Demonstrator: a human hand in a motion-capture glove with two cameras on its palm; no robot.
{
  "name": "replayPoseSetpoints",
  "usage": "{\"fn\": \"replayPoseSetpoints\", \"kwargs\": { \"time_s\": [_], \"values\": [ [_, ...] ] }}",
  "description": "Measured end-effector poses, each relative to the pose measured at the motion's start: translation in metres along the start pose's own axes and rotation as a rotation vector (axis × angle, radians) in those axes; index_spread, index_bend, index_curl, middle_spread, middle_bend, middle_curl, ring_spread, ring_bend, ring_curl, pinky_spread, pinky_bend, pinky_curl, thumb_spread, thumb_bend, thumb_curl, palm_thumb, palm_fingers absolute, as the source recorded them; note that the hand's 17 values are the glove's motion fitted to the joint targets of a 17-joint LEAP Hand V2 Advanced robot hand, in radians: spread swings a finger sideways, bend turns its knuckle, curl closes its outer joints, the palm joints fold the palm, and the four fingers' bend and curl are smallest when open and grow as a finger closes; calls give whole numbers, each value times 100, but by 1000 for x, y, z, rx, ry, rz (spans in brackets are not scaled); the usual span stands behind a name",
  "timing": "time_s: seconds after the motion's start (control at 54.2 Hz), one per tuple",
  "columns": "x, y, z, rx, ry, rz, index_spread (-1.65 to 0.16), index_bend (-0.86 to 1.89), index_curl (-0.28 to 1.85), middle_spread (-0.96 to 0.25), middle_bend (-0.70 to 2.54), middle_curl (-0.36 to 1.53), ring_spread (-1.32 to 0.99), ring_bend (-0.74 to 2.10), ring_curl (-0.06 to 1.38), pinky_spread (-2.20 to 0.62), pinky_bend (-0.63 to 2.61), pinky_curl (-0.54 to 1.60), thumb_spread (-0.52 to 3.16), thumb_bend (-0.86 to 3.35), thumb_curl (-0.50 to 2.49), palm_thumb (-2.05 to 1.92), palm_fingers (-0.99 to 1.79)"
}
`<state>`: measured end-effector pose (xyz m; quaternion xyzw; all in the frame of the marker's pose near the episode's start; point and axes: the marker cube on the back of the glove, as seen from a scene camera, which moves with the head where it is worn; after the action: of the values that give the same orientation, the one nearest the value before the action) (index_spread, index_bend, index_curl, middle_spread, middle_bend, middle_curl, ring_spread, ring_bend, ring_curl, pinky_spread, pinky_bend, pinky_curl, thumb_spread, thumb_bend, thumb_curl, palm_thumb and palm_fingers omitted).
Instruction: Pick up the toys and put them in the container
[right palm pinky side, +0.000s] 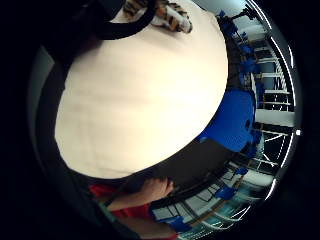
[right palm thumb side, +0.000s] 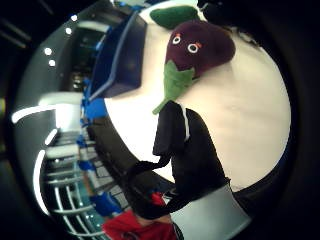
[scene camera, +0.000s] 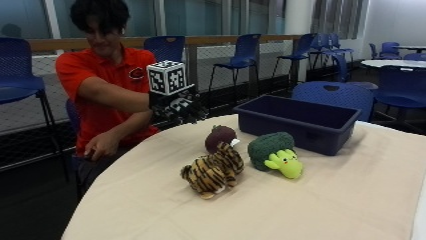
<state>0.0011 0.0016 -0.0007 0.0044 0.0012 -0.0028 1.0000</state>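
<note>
Nothing is in the blue container (scene camera: 299, 122) yet. The eggplant toy (scene camera: 219, 137), plush tiger (scene camera: 213, 172) and broccoli toy (scene camera: 274, 152) sit mid-table, near the container. My gloved right hand (scene camera: 178, 107) hovers above the eggplant, fingers relaxed, holding nothing.

Beige table (scene camera: 346, 200); on it: blue container (scene camera: 299, 122), tiger (scene camera: 213, 172), broccoli (scene camera: 273, 152), eggplant (scene camera: 219, 136).
</note>
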Motion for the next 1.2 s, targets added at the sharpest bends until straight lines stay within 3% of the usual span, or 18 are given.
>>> {"fn": "replayPoseSetpoints", "kwargs": {
  "time_s": [0.184,0.424,0.811,1.199],
  "values": [
    [3,4,-3,20,-13,-7,-25,16,9,-14,19,9,-19,30,10,-3,59,20,104,3,7,2,16],
    [4,2,-5,32,-26,-18,-31,17,16,-16,20,16,-24,35,14,-3,62,25,132,1,15,-1,11],
    [-19,-20,4,22,-44,-97,-32,15,23,-17,19,25,-25,35,18,-1,71,31,132,-5,20,-7,5],
    [-42,-96,26,-65,7,-82,-33,12,20,-11,14,26,-8,22,19,9,107,40,110,-8,18,-10,-12]
  ]
}}
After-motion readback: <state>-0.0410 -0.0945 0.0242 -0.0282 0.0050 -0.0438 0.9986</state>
